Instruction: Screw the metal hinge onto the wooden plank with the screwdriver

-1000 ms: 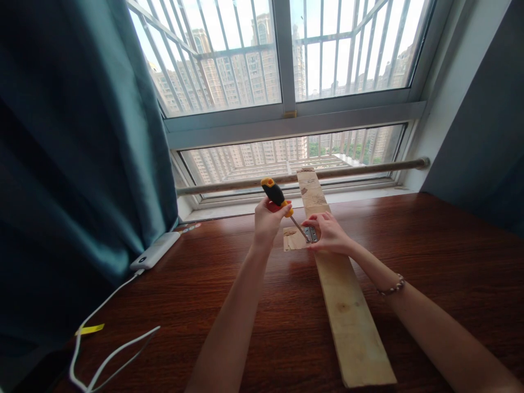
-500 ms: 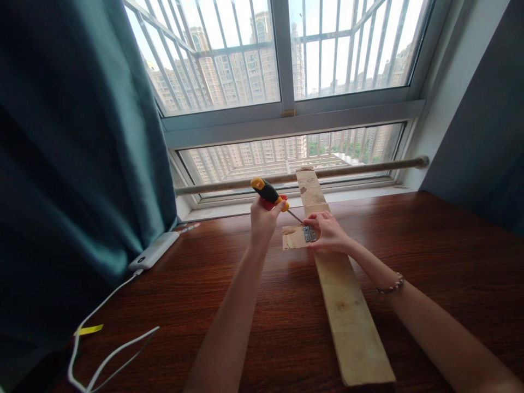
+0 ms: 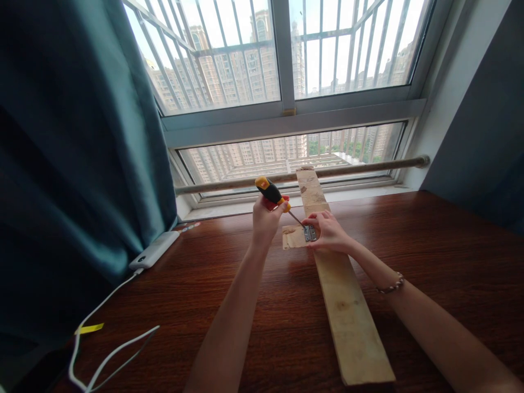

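the person's left hand (image 3: 266,218) is closed around the yellow-and-black handle of a screwdriver (image 3: 271,191), which slants down to the right over the tabletop (image 3: 442,234). its tip is at the far left corner of a metal hinge (image 3: 310,233); whether it sits in a screw is too small to tell. the right hand (image 3: 331,234) grasps the hinge, thumb at its near end and fingers at its far end, with a braided bracelet (image 3: 393,285) on that wrist.

the hinge lies near the middle of the tabletop's far edge, its left part on a short wooden piece (image 3: 292,237) that juts out left from a long board (image 3: 354,316). how the two woods meet is hidden. the board runs away from the person, its far end past the tabletop's far edge, by a rail (image 3: 368,167) below the window (image 3: 295,117). toward the far left corner, beside a blue curtain (image 3: 90,136), rests a white device (image 3: 155,250) with a white cable (image 3: 107,295) plugged in.
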`<state>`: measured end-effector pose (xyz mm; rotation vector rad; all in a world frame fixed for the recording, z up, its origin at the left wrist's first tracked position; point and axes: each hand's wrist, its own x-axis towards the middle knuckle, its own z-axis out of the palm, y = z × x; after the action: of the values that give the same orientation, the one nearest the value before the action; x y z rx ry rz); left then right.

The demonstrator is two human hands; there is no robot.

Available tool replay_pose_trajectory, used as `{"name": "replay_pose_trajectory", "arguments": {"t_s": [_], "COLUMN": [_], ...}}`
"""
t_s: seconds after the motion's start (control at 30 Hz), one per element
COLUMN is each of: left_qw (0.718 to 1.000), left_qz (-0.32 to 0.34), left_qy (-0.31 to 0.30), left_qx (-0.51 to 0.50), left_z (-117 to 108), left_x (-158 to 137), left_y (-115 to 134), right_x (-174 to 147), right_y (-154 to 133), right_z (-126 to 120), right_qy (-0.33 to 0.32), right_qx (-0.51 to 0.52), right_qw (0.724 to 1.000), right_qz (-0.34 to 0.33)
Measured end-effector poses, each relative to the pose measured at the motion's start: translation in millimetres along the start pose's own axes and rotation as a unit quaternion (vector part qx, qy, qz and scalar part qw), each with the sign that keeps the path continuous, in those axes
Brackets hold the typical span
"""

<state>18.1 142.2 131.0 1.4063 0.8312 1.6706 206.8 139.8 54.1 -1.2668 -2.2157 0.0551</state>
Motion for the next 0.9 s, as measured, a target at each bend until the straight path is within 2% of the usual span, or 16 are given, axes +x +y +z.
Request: {"name": "replay_pose_trajectory", "arguments": {"t_s": [0.6, 0.8, 0.9], "left_qw": [0.999, 0.999, 0.999], "left_qz": [0.025, -0.01, -0.013], "left_qy": [0.0, -0.047, -0.029], "left_qx": [0.023, -0.015, -0.026], "left_z": [-0.1, 2.9, 8.0], "left_x": [0.2, -0.9, -3.3], "left_y": [-3.4, 1.1, 0.1], "right_x": [0.0, -0.3, -0.2], "right_y": [-1.4, -1.5, -1.0], "right_z": [-1.5, -1.2, -0.8], "right_qy": [-0.004, -0.004, -0.005], "right_qx": [0.001, 0.0, 0.001], "right_qw": [1.0, 1.0, 1.0], "right_qz": [0.003, 0.003, 0.004]}}
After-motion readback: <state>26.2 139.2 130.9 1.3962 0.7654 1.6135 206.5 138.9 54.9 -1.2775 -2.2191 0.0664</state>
